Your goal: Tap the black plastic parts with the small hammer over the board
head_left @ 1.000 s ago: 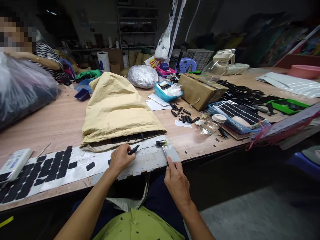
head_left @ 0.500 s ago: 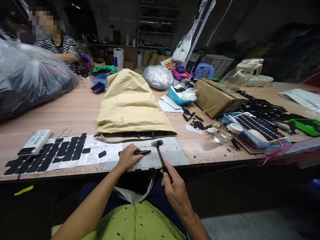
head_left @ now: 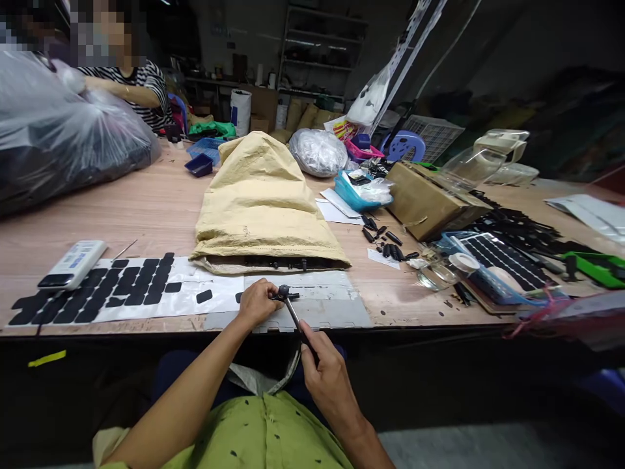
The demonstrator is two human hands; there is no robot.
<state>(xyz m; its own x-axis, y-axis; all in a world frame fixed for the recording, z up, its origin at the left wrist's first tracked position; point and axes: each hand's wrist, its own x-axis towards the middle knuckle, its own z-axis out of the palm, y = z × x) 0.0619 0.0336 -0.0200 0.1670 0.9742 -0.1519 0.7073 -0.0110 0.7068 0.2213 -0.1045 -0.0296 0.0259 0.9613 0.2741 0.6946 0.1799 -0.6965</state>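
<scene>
While the left hand (head_left: 256, 303) pinches a small black part (head_left: 294, 296) steady on the grey plate (head_left: 332, 311) at the desk (head_left: 146, 208) edge, the right hand (head_left: 325, 374) has its fingers closed round the hammer (head_left: 293, 314), head touching the part.

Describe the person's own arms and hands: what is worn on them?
The left hand and the right hand are ungloved, with no ring or watch showing. Both forearms are uncovered; no sleeve reaches them. The shirt is lime green with small dark specks.
</scene>
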